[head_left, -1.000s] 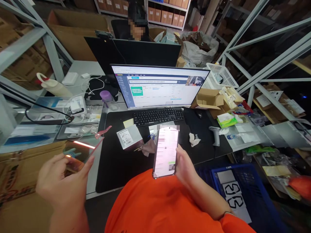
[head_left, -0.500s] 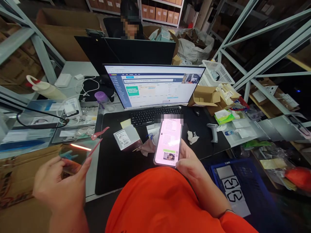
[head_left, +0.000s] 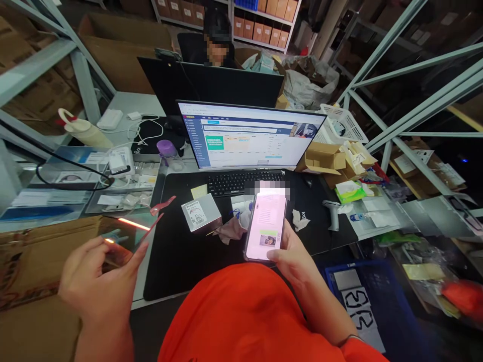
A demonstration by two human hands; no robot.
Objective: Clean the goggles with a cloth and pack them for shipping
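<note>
My right hand (head_left: 292, 256) is closed around a smartphone (head_left: 266, 221) held upright above the desk mat, its lit pinkish screen facing me with the thumb over the lower part. My left hand (head_left: 100, 281) grips a thin glossy panel (head_left: 130, 236) with a reddish edge and a pink tab; its surface mirrors a light strip, and its exact kind cannot be made out. Between the hands, a silver-white box (head_left: 202, 213) with a label lies on the black desk mat (head_left: 169, 271). Crumpled tissue (head_left: 230, 230) sits just left of the phone.
A monitor (head_left: 249, 143) stands behind a black keyboard (head_left: 241, 182). At right are a barcode scanner (head_left: 332, 213), a small open carton (head_left: 320, 160) and a blue crate (head_left: 396, 301). A large cardboard box (head_left: 37, 301) is at lower left. Another person (head_left: 219, 37) sits beyond the monitors.
The view has shifted slightly, so the desk items appear a little to the right. The right thumb has moved inward onto the phone's screen and the chat content has scrolled. Both grips are kept.
</note>
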